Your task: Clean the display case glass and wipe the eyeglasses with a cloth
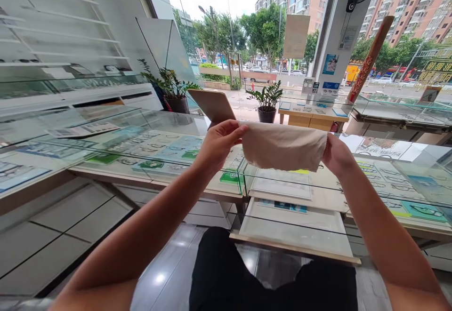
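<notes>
A beige cloth (282,145) with a zigzag-cut edge is stretched between my two hands above the glass counter (169,172). My left hand (222,144) pinches its upper left corner between thumb and fingers. At the cloth's right end, my right hand (339,153) grips the edge, its fingers mostly hidden behind the fabric. The cloth's lower part hangs down in a fold. Below it, eyeglasses (367,174) lie in rows inside the glass case.
An open drawer (294,228) juts out above my legs. Behind the cloth stand a tilted brown panel (213,105) and a potted plant (266,101). Another plant (174,90) is farther left. Printed sheets (84,130) lie on the left counter.
</notes>
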### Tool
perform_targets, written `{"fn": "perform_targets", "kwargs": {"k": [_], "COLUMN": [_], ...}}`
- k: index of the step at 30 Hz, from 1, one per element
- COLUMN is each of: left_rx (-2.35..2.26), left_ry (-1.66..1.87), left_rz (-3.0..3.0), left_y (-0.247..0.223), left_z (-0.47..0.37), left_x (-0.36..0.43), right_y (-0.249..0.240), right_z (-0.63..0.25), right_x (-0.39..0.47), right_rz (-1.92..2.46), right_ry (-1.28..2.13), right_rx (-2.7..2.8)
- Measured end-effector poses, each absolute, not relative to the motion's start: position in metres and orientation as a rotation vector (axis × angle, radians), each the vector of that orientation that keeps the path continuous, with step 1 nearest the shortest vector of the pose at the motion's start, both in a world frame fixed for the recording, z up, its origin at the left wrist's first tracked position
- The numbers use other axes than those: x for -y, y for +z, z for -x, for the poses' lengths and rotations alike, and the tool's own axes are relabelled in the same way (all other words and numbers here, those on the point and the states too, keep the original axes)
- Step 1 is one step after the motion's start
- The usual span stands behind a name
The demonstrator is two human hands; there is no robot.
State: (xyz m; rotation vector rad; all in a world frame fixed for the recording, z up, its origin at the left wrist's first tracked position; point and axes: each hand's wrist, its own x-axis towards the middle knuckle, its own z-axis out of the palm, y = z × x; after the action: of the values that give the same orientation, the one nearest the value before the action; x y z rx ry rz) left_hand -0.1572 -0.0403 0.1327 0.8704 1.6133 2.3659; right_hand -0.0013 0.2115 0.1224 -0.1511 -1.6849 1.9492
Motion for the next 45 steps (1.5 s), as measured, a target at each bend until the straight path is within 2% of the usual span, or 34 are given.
{"fn": "perform_targets", "kwargs": {"k": [10, 26, 38, 45], "left_rx": [-1.733, -1.844, -1.783, -1.694], "left_ry": [2.481, 2.516, 2.46, 2.301], "left_rz": [-1.07, -1.22, -1.178, -1.181], "left_y": [0.156, 0.162, 0.157, 0.163], "left_z": [0.156, 0.147, 0.126, 0.115], "left_x": [0.04, 0.047, 0.049, 0.063], "right_y": [0.147, 0.144, 0.137, 0.141], "right_z": [-0.006, -0.003, -0.002, -0.016], "right_x": [-0.215, -0.224, -0.217, -0.209], "right_rz": [-0.044, -0.001, -0.008, -0.067], "right_ry": [1.544, 1.7, 1.519, 1.33], "right_rx": [1.769, 1.751, 1.593, 1.711]}}
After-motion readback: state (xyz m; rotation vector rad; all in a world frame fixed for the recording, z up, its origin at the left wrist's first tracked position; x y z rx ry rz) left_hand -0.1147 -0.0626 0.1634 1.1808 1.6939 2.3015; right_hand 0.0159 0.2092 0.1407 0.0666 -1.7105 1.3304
